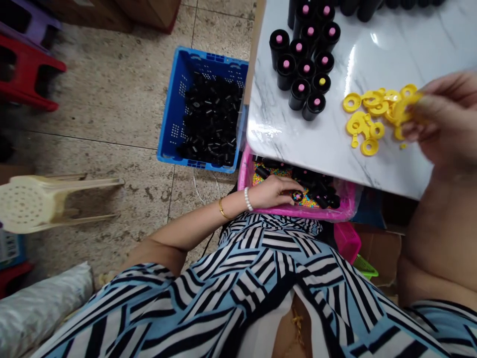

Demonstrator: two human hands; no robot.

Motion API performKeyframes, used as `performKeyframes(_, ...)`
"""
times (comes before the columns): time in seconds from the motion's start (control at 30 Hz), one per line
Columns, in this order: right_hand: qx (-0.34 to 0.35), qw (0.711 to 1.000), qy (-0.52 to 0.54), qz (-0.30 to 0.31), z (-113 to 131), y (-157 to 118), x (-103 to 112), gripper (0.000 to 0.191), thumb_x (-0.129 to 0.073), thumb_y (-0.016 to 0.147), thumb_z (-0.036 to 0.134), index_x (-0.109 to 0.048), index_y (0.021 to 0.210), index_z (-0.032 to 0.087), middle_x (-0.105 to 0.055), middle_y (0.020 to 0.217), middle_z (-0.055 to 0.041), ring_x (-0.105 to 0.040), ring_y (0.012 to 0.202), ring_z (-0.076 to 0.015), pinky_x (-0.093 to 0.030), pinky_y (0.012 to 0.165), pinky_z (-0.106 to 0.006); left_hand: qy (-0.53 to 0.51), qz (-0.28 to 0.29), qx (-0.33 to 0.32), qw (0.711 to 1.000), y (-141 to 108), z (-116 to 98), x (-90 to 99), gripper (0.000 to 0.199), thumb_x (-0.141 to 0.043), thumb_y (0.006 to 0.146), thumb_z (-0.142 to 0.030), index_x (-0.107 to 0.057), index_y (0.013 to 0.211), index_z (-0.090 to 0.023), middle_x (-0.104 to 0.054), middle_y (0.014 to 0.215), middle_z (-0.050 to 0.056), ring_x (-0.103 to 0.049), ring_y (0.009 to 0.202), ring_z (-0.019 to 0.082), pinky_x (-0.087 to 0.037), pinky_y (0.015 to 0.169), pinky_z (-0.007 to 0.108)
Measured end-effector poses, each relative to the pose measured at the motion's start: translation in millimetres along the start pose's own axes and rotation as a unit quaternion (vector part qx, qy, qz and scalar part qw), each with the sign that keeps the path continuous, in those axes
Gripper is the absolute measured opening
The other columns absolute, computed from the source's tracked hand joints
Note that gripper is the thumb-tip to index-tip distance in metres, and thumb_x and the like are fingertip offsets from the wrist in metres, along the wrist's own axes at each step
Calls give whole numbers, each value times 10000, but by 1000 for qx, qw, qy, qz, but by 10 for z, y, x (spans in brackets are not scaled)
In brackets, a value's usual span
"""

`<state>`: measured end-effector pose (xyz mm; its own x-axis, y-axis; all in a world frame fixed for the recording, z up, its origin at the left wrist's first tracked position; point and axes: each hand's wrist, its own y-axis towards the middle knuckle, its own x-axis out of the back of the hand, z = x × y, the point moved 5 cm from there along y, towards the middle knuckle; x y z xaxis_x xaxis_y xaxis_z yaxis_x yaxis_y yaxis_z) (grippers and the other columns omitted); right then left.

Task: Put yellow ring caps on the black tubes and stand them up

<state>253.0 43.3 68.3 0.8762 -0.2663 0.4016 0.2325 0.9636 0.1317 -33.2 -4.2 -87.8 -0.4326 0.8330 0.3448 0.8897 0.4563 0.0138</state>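
Striped shirt [238, 298]; right hand [452, 112] pinches yellow part [407, 106]; box lettering [9, 245] illegible.

We record the loose plastic pieces [377, 107] as plain yellow. We note the cylinders [285, 80] as black, with pink tips [286, 64] and one yellow tip [322, 81]. We see a white table [350, 166] with grey marbled veins, a bright pink tray [298, 214], multicoloured beads [310, 203], small black caps [324, 188], a blue crate [170, 117], a speckled beige floor [112, 112] and a shirt [242, 293] striped black, white and light blue.

single head-worn view, facing steeply down, near the table [274, 136]
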Motion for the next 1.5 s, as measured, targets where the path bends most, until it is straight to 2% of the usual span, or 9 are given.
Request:
performKeyframes(0.13,-118,971,46,205,30,-529,-646,168,-868,766,299,-756,883,253,-701,705,-1,-647,535,-140,-536,472,-265,29,-87,-67,994,-53,-313,170,371,-761,926,-307,-715,1275,-193,-755,1231,120,-728,1149,208,-580,1030,341)
performKeyframes(0.2,-140,970,11,200,-41,-574,-779,173,-849,796,345,-751,894,242,-702,686,7,-645,517,-126,-530,446,-234,66,-141,-119,981,-59,-580,315,375,-750,937,-341,-700,1281,-201,-766,1193,103,-729,1126,195,-588,1009,333)
performKeyframes(0.33,-136,984,59,96,-64,-405,-718,230,-879,780,305,-741,922,189,-706,696,-2,-623,489,-92,-524,452,-190,131,-274,-193,933,22,-1029,595,383,-753,939,-356,-680,1267,-173,-769,1134,95,-730,1081,174,-597,975,299)
performKeyframes(0.47,-188,954,172,157,42,-410,-757,249,-884,787,320,-741,939,183,-674,656,12,-567,428,-76,-471,386,-181,172,-359,-181,899,182,-1062,732,343,-759,934,-310,-681,1220,-136,-749,1125,98,-718,1069,162,-589,957,264)
performKeyframes(0.63,-217,939,225,146,79,-465,-847,233,-892,774,312,-737,897,189,-638,574,31,-538,388,-78,-432,339,-166,195,-325,-103,919,346,-850,703,220,-719,950,-297,-690,1106,-145,-711,1017,66,-695,914,151,-588,825,266)
performKeyframes(0.87,-187,957,194,109,75,-414,-810,193,-880,779,261,-771,925,198,-710,701,2,-612,448,-96,-529,403,-196,163,-306,-23,938,370,-978,721,301,-628,801,-133,-601,1100,-138,-692,981,58,-664,828,153,-549,729,253)
performKeyframes(1.07,-207,948,237,37,-98,-441,-570,219,-894,737,264,-754,895,205,-675,668,29,-572,436,-70,-465,351,-153,174,-278,-47,943,291,-944,746,218,-619,873,-156,-622,1091,-145,-695,913,29,-647,760,121,-507,679,223)
performKeyframes(1.33,-197,950,205,126,1,-551,-938,233,-883,793,308,-751,942,187,-697,633,6,-630,459,-102,-552,449,-189,193,-280,-69,938,381,-839,745,237,-676,927,-200,-690,1160,-161,-736,1113,75,-704,1027,179,-572,905,303)
performKeyframes(1.5,-205,951,204,109,-13,-542,-1017,247,-904,766,297,-735,911,191,-722,689,11,-635,467,-93,-556,450,-183,200,-269,-57,940,398,-814,723,254,-672,955,-238,-703,1197,-167,-721,1111,76,-697,1013,177,-569,886,291)
